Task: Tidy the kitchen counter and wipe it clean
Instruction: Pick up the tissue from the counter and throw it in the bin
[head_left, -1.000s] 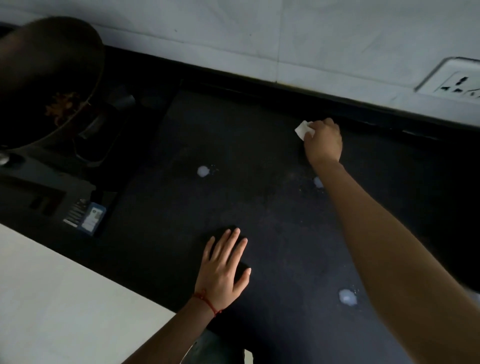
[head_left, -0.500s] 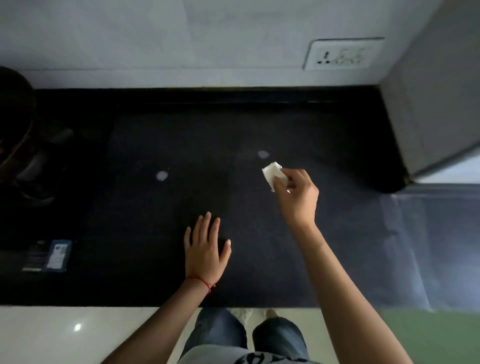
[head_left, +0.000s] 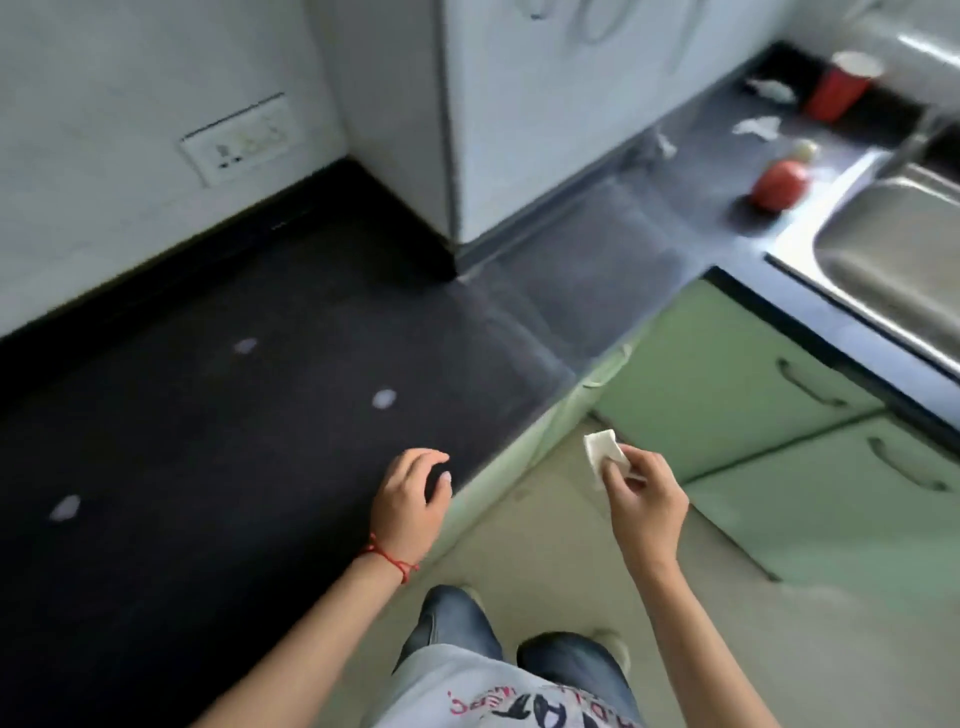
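Right hand (head_left: 647, 501) has lifted off the worktop (head_left: 218, 467), now pinching the white tissue (head_left: 602, 453) over the floor. Left hand (head_left: 410, 501) rests empty, fingers curled, at the near edge. Three white spots (head_left: 384, 399) remain unwiped.

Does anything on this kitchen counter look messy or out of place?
Yes. Three pale spots mark the dark counter, unwiped. Near the sink, crumpled scraps lie loose beside a red cup and a tomato.

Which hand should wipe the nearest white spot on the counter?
Right, probably. The right hand already pinches the tissue; the left hand rests empty at the counter edge, nearer the spot.
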